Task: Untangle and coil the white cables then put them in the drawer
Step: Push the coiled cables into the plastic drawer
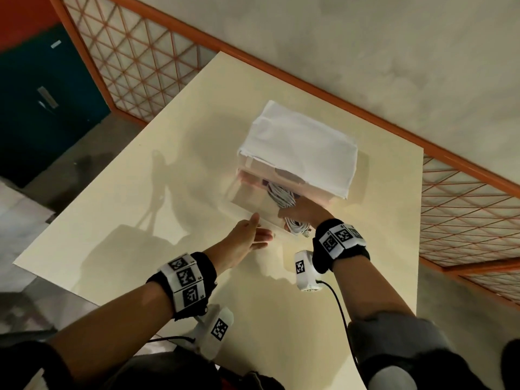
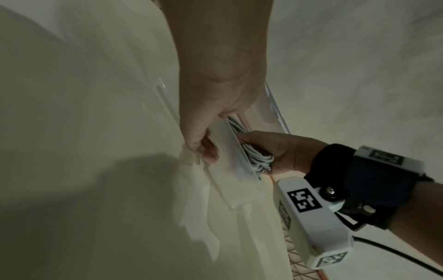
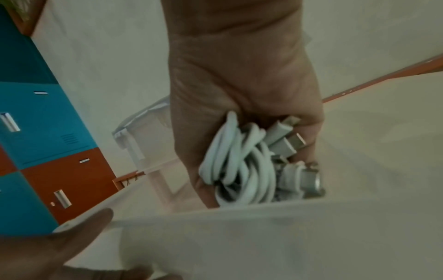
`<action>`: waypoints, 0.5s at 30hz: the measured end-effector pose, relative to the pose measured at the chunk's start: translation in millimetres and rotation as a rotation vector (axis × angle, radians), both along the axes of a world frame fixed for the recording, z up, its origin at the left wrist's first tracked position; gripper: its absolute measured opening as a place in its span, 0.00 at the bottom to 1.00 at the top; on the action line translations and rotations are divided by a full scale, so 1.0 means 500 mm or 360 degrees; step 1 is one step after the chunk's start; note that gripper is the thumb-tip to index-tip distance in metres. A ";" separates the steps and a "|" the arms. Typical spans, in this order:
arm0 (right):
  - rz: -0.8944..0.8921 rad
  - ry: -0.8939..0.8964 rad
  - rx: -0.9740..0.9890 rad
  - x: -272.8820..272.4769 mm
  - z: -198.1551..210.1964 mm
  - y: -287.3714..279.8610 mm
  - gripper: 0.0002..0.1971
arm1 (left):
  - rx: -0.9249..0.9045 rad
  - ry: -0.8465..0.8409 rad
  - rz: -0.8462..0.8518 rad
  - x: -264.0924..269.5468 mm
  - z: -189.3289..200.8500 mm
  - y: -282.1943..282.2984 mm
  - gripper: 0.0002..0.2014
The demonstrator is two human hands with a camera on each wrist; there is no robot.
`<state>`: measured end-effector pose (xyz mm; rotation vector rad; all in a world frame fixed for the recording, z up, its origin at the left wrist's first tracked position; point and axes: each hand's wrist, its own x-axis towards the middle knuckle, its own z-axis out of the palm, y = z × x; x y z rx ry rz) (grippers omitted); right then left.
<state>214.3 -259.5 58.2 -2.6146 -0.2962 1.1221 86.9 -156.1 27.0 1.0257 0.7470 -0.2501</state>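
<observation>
A bundle of coiled white cables (image 1: 282,196) lies partly inside the pulled-out clear drawer (image 1: 244,211) of a small drawer unit (image 1: 302,147) draped with white cloth. My right hand (image 1: 294,214) grips the bundle from above inside the drawer. In the right wrist view the cables (image 3: 239,164) and their plugs (image 3: 291,141) sit in my curled right hand (image 3: 242,91). My left hand (image 1: 254,229) pinches the drawer's front panel, thumb on top. The left wrist view shows that left hand (image 2: 203,149) on the drawer front (image 2: 231,176), beside the cables (image 2: 257,160).
The drawer unit stands on a cream table (image 1: 157,192) whose right edge lies close by. An orange railing with mesh panels (image 1: 464,218) runs behind and to the right. Teal and orange lockers (image 3: 48,132) stand at the left.
</observation>
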 end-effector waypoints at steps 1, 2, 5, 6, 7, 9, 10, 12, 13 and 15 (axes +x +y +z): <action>-0.0068 0.0003 0.0028 0.002 -0.002 0.002 0.22 | -0.0013 0.0004 0.0002 0.000 0.000 0.000 0.19; -0.0108 -0.0009 0.0033 0.002 -0.002 0.004 0.21 | -0.0019 0.0008 0.0000 0.000 0.000 0.001 0.19; -0.0088 -0.0101 -0.0064 -0.008 -0.009 0.005 0.21 | -0.0036 0.0008 -0.0006 0.003 -0.001 0.002 0.19; -0.0045 -0.0149 -0.0117 -0.012 -0.011 0.005 0.21 | -0.0039 0.0013 -0.0010 0.004 -0.001 0.002 0.19; 0.0001 -0.0204 -0.0167 -0.016 -0.016 0.006 0.22 | -0.0038 0.0019 -0.0018 0.004 -0.002 0.002 0.19; 0.0086 -0.0292 -0.0280 -0.021 -0.025 0.010 0.28 | -0.0031 0.0029 -0.0047 0.005 -0.001 0.003 0.21; 0.0121 -0.0331 -0.0345 -0.024 -0.027 0.013 0.31 | -0.0028 0.0028 -0.0057 0.006 -0.001 0.004 0.21; 0.0166 -0.0435 -0.0456 -0.026 -0.027 0.018 0.35 | -0.0034 0.0020 -0.0063 0.010 0.001 0.004 0.21; 0.0193 -0.0485 -0.0511 -0.027 -0.029 0.019 0.37 | -0.0038 0.0014 -0.0059 0.011 0.003 0.003 0.21; 0.0245 -0.0533 -0.0634 -0.032 -0.030 0.021 0.43 | -0.0034 0.0005 -0.0055 0.011 0.005 0.003 0.22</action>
